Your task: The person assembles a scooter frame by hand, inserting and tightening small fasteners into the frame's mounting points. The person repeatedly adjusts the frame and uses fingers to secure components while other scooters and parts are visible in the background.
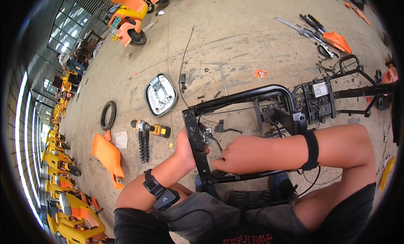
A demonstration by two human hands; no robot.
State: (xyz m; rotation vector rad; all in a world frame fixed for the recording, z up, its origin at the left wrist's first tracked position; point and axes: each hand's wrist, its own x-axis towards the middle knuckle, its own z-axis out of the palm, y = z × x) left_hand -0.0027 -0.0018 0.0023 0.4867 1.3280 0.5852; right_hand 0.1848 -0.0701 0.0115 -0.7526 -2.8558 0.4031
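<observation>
A black tubular scooter frame [248, 94] lies before me, its flat end plate [195, 137] crossing near my lap. My left hand [184, 150] reaches behind this plate from the left, and its fingertips show on the far side. They close around a small metal latch [205, 136] set against the plate, with a dark cable [216, 142] running from it. My right hand [236, 153] is inside the frame opening, fingers curled and pointing at the plate. Whatever its fingers pinch is hidden. Beyond it lies a black brake lever [226, 127] on the floor.
Left of the frame lie a yellow cordless impact wrench [151, 128], a black coil spring [143, 146], a tyre [108, 115], an orange panel [108, 158] and a grey-white cover [161, 95]. A T-handle wrench [222, 78] lies beyond. Yellow scooters [80, 216] line the left side.
</observation>
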